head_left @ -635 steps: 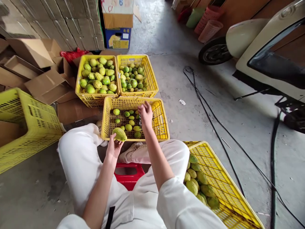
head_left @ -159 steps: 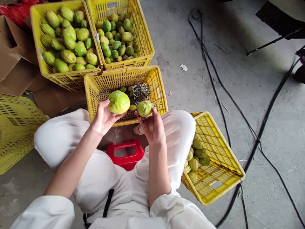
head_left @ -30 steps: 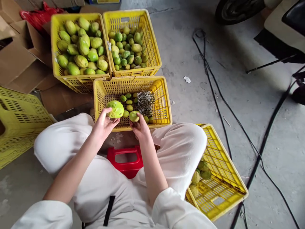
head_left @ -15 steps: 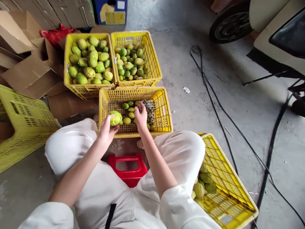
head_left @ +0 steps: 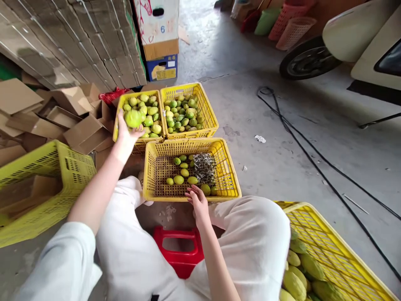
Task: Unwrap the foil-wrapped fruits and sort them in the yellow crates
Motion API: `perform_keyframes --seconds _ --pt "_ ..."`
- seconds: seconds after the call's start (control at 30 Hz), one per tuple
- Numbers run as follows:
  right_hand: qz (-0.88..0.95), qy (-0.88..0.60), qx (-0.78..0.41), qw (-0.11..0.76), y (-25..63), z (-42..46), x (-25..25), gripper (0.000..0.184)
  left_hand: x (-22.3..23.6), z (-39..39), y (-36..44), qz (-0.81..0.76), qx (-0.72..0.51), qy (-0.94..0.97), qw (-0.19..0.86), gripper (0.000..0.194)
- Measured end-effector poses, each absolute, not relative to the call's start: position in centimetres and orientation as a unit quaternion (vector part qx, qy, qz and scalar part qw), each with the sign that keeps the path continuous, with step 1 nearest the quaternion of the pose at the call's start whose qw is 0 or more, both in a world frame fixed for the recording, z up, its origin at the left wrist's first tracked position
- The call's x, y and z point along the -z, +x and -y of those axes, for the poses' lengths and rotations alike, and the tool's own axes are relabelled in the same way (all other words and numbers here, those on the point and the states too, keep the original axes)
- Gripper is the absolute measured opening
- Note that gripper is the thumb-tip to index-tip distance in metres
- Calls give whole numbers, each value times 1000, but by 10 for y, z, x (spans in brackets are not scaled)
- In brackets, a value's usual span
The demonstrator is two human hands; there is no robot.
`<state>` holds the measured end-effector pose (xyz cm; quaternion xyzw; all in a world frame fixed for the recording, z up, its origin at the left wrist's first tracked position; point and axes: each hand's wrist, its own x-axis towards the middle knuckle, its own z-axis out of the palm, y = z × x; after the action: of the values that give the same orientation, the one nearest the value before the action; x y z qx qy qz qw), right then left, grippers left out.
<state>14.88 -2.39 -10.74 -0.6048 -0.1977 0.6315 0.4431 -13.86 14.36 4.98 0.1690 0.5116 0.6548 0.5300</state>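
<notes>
My left hand (head_left: 125, 136) is closed round a large, bumpy yellow-green fruit (head_left: 133, 119) and is above the near left part of the back left yellow crate (head_left: 138, 141), which is heaped with similar fruit. My right hand (head_left: 198, 201) has its fingers apart and holds nothing; it hovers at the near rim of the middle yellow crate (head_left: 153, 194). Inside that crate several small green and yellow fruits (head_left: 178, 179) lie scattered on the slatted bottom. Beside them is a dark, silvery, glinting bundle (head_left: 205, 167) whose kind I cannot make out.
Another yellow crate (head_left: 209, 113) at the back right holds smaller green fruit. By my right knee stands a crate (head_left: 347, 246) with larger fruit. A red stool (head_left: 178, 255) is between my legs. Cartons (head_left: 84, 133) and a yellow-green crate (head_left: 78, 167) lie left; black cables (head_left: 313, 159) cross the floor.
My left hand has carried the large fruit forward from the middle crate to above the back left crate. My right hand has drawn back from the small fruits to the near rim. The view has tilted up.
</notes>
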Motion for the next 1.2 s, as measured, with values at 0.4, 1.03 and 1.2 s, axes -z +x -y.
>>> perform_keyframes --seconds 0.4,1.03,1.2 --pt "165 -609 -617 470 178 12 104 46 -111 -81 -120 -416 -676 279 540 68" --pt "87 -380 -793 468 194 -3 67 74 -5 -30 -60 -447 -561 159 678 73" --pt "96 -412 -803 419 183 -40 96 79 87 -48 -66 -545 -443 135 699 68"
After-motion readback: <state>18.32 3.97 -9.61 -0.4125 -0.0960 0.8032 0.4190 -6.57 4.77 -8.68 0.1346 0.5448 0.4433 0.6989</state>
